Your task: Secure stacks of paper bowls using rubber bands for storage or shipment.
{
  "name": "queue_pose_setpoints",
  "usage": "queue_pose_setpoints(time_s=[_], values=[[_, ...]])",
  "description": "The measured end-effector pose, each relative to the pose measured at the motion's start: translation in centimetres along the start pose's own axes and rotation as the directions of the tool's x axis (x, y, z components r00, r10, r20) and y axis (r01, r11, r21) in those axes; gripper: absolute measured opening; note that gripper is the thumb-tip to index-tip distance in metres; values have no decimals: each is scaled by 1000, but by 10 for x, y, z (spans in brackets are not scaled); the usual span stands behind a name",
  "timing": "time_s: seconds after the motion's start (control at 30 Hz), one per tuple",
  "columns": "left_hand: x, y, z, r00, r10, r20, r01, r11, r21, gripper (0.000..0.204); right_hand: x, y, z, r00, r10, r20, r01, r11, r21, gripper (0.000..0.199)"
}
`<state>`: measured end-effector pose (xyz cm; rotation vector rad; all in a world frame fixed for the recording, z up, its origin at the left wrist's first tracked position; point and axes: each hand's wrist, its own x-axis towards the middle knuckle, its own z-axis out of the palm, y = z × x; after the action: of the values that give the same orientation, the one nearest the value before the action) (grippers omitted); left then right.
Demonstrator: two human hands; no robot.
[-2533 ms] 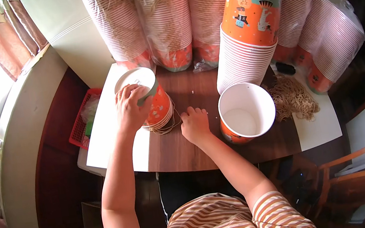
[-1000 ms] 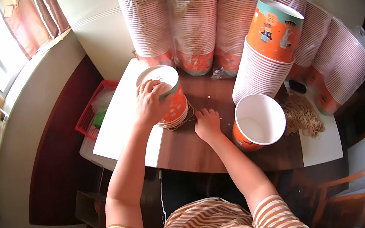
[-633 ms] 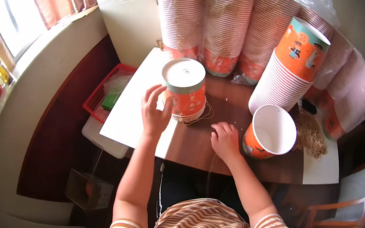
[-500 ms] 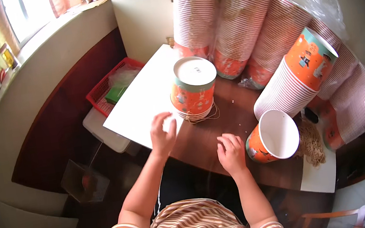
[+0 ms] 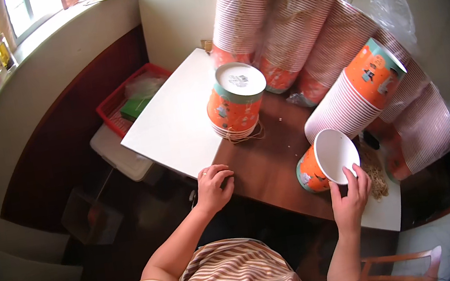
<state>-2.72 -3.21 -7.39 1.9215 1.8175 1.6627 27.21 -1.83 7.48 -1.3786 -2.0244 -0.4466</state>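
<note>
Left hand now off the upturned orange cup stack it gripped a moment ago, fingers curled loosely on the near edge of the brown table, holding nothing. Right hand has shifted to the open orange cup, fingertips touching its lower rim, grip unclear. The stack stands alone beside the white board; handling looks to have passed to the single cup, with sleeved cup columns behind.
</note>
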Motion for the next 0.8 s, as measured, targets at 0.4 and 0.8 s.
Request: queue_pose_setpoints(time_s=[0.4,0.8], values=[[13,19,30,994,60,91,-45,987,-156,11,-19,49,25,986,-50,161,4,962,274,23],[-5,17,36,983,115,144,-119,993,14,9,18,9,-1,987,-24,159,-7,980,197,27]])
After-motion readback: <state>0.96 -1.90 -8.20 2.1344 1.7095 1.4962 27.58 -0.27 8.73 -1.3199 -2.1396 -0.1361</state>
